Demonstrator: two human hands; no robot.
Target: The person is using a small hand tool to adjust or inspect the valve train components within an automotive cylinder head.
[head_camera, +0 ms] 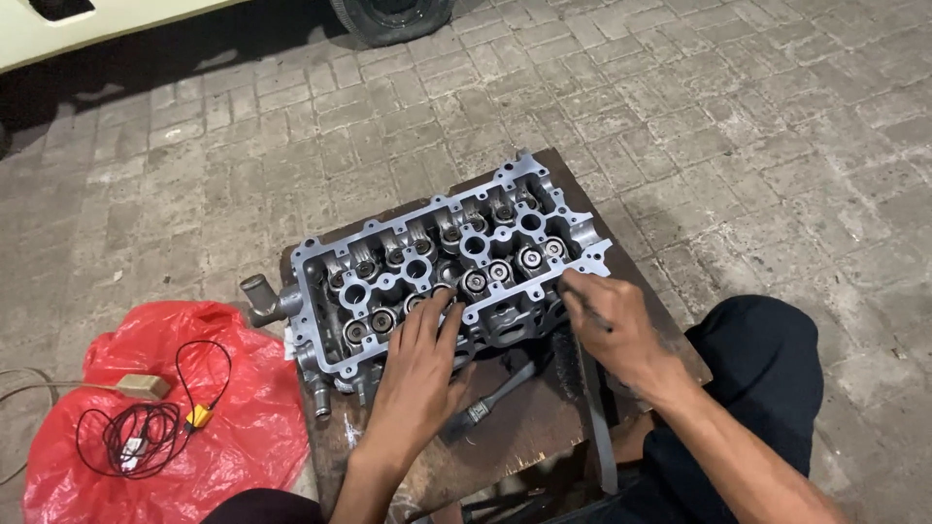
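Note:
A grey aluminium cylinder head (pixel 447 262) lies on a dark wooden board (pixel 544 427) on the paving. Its round valve buckets sit in two rows. My left hand (pixel 417 369) rests on the near edge of the head, fingers spread over the buckets, holding nothing. My right hand (pixel 612 325) is at the head's right end, fingers closed around a thin dark tool (pixel 587 312) whose tip points at the near right corner.
A paint brush (pixel 490 403) lies on the board below the head. A red plastic bag (pixel 165 408) at the left carries a coiled black cable and a small tan box. A car's tyre (pixel 388 15) and pale body are at the top. My dark-trousered knee (pixel 757 369) is at right.

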